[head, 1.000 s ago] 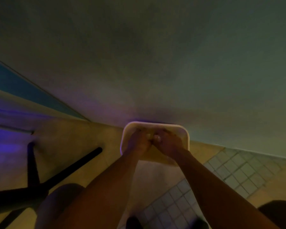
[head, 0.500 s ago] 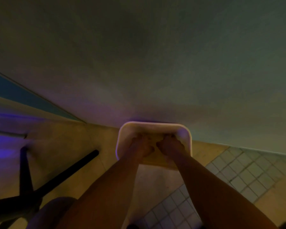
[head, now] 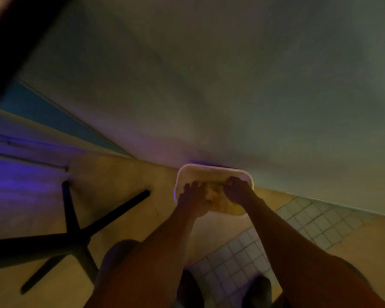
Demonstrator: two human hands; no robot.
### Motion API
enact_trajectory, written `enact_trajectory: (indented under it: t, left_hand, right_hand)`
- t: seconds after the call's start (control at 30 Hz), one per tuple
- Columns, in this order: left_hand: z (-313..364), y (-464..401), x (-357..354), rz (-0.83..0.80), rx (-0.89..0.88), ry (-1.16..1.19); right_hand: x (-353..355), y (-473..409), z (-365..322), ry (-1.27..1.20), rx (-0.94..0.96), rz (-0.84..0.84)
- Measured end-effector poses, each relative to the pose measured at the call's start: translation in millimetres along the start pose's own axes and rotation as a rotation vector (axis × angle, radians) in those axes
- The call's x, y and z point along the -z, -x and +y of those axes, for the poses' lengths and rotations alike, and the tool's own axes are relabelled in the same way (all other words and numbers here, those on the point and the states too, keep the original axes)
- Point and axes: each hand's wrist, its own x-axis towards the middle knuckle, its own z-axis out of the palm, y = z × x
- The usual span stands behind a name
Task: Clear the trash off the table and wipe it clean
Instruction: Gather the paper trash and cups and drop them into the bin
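A white rectangular bin (head: 211, 169) stands on the floor against the wall. Both my hands are over its opening. A pale yellowish crumpled thing (head: 212, 195) lies between them, inside the bin; the dim blur hides what it is. My left hand (head: 192, 196) has its fingers spread at the left side of that thing. My right hand (head: 238, 192) is curled, with its fingers closed on the right side of it.
A black cross-shaped table base (head: 73, 238) stands on the floor at the left. A dark table edge (head: 11, 41) crosses the upper left corner. Small square tiles (head: 242, 261) cover the floor at the lower right, with my shoes (head: 257, 290) at the bottom.
My hands, pressed together as fists over the bin, have drawn apart, and the left fingers have spread. The view has tilted, bringing the table edge into sight.
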Motion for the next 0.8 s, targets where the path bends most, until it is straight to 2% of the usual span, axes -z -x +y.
enact_trajectory:
  t: [0.23,0.37,0.57,0.8]
  left_hand:
    - [34.8,123.6,66.5,0.026,-0.003,0.115]
    - [58.7,208.0,119.9,0.068,-0.009,0.234]
    - [79.4,307.9,188.1,0.173,-0.068,0.31]
    - [78.7,413.9,267.2,0.336,-0.075,0.439]
  right_hand:
    - [50.8,129.5,-24.6,-0.088,0.153,0.084]
    - [91.6,225.7,-60.5,-0.165,0.148,0.108]
    - [140.0,335.1,-100.9,-0.193,0.183,0.155]
    - [193.0,433.0,-143.7,-0.252,0.375,0.274]
